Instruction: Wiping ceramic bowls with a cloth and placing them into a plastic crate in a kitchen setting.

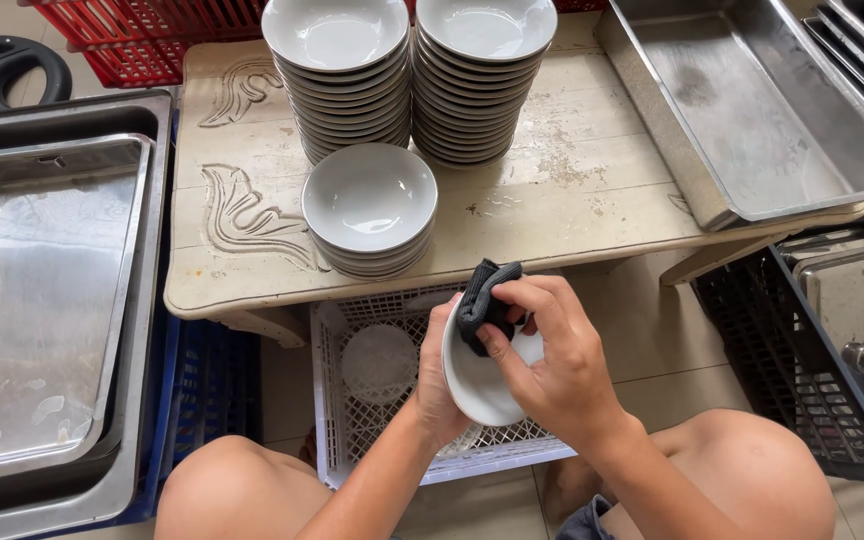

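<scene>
Starting left: nested dull stainless steel trays [42, 300], then a worn beige carved table [552, 200] carrying three stacks of glossy white ceramic bowls [370, 205]. Below it, a white plastic lattice crate [352, 420]. Left hand [437, 385], fingers curled behind a tilted white round bowl [477, 385] above the crate; right hand [552, 360], fingers pinching a dark woven cloth [482, 300] into it.

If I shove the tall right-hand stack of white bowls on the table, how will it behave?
The right bowl stack looks tall for its footprint, so a push up high would probably tip it. It looks like glazed ceramic: likely heavy, slippery and breakable. It nearly touches the left stack, so sliding it left may knock that one.
</scene>
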